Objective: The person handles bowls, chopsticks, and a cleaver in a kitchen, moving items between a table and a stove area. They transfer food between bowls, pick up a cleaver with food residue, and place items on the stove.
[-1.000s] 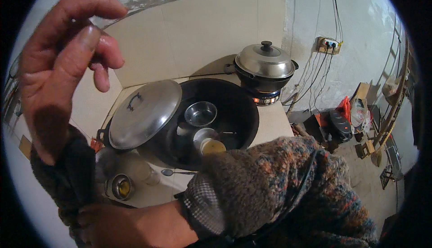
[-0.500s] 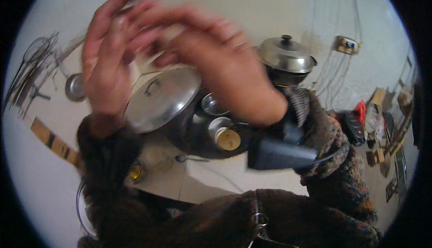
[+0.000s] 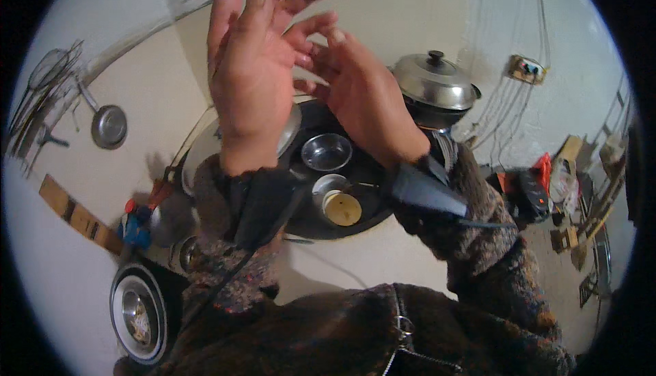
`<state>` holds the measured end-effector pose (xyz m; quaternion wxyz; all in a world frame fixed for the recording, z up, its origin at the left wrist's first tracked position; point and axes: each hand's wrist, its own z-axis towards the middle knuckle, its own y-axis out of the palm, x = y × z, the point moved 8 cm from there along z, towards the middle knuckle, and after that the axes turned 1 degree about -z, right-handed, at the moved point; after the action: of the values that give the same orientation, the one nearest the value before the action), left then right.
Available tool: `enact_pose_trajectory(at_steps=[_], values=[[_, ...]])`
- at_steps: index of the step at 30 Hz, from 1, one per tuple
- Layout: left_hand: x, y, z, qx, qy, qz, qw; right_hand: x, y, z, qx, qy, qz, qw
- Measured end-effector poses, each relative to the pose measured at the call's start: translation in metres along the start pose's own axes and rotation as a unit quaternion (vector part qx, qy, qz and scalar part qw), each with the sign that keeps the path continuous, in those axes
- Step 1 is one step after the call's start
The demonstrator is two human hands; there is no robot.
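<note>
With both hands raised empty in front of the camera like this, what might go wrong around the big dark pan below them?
1. The left hand and right hand block much of the view, so lowering them blind might knock the tilted metal lid leaning on the large dark pan.
2. The cup of yellowish liquid sits open inside the pan beside the small steel bowl; a bulky sleeve might tip it.

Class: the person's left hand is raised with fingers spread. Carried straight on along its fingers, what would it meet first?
Probably nothing near: the left hand points up, fingers toward the pale wall; depth unclear.
</note>
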<state>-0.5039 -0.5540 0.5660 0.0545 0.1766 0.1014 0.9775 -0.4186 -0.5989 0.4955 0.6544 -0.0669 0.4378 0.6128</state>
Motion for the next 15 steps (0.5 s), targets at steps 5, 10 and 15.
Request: enact_pose_trajectory(at_steps=[5, 10, 15], values=[[-0.021, -0.019, -0.001, 0.006, 0.005, -0.023, 1.0, -0.014, -0.027, 0.013, 0.052, -0.032, 0.038, 0.997], [-0.034, -0.065, 0.023, 0.163, 0.045, -0.075, 0.983, 0.037, 0.004, -0.026, -0.029, 0.056, 0.009, 0.998], [-0.064, -0.083, 0.04, 0.15, 0.029, -0.131, 0.98, 0.041, -0.018, -0.04, 0.011, 0.027, -0.076, 0.997]])
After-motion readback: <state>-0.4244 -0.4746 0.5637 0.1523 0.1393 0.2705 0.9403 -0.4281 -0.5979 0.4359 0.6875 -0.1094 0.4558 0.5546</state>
